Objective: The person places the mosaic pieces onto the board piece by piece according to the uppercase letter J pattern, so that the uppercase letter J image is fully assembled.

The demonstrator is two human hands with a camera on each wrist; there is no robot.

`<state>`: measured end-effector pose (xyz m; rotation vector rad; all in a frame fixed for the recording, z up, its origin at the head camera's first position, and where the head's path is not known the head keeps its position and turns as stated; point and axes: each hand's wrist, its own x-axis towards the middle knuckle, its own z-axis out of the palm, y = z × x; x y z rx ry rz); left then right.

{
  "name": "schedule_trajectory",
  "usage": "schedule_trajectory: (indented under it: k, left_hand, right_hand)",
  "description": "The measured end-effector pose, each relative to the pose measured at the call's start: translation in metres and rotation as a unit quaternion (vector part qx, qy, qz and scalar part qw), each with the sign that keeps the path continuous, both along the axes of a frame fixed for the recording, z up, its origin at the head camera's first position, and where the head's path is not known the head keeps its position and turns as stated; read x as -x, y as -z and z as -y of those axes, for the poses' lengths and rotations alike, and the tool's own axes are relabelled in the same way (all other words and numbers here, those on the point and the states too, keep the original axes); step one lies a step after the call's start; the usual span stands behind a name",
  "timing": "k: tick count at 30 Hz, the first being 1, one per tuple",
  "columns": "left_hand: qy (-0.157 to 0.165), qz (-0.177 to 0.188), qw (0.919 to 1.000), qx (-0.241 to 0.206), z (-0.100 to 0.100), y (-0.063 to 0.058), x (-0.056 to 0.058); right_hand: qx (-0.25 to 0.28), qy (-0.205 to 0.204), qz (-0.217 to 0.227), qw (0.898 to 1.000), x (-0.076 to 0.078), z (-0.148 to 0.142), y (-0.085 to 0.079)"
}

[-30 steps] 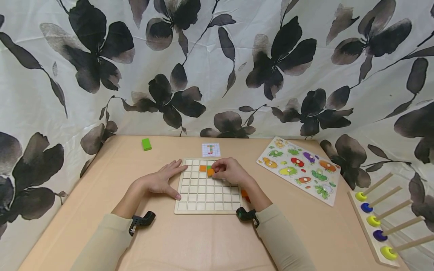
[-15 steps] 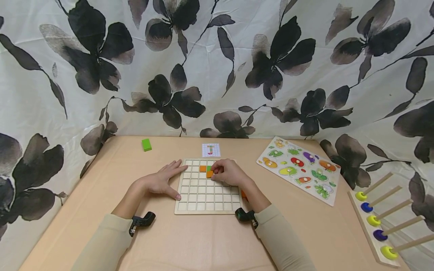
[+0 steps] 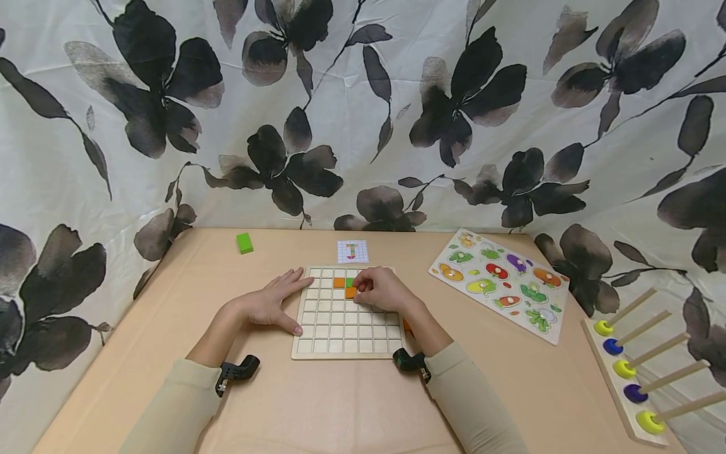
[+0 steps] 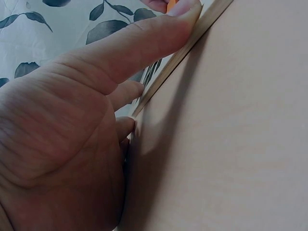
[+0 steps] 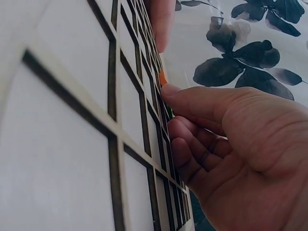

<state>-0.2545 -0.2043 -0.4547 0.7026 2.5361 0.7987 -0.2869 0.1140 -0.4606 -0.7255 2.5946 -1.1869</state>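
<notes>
A pale wooden grid board [image 3: 347,354] lies in front of me. My left hand [image 3: 266,305] rests at its left edge, fingers spread and thumb [image 4: 144,45] along the rim. Over the upper right squares, my right hand [image 3: 388,290] has curled fingers and pinches an orange square tile [image 3: 350,292] at its right side. That tile sits in a square of the board, in line with the grid. Just above it is a green tile [image 3: 348,282], partly covered by the fingers. Left of the green one lies another orange tile [image 3: 338,282].
A small pattern card [image 3: 343,251] lies behind the board. Back left is a bright green block [image 3: 244,243]. Orange pieces [image 3: 406,326] show partly behind the right wrist. To the right are a vegetable picture board [image 3: 476,302] and a peg stand [image 3: 618,394] with yellow and blue rings.
The orange tile under my right hand has shifted slightly down and left, from slightly askew to lined up with its square. My left hand stays in place.
</notes>
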Motion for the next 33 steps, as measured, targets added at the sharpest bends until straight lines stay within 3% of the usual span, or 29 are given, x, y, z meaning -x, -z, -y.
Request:
schedule_trajectory:
  k: [23,33]
  left_hand:
    - [0.003,-0.005,1.0,0.004,0.001,0.001,0.001]
    - [0.0,-0.001,1.0,0.003,0.001,0.0,0.001]
  right_hand:
    - [-0.007,-0.005,-0.015,1.0,-0.002,0.001,-0.003]
    - [0.026,0.004,-0.009,1.0,-0.01,-0.004,-0.02]
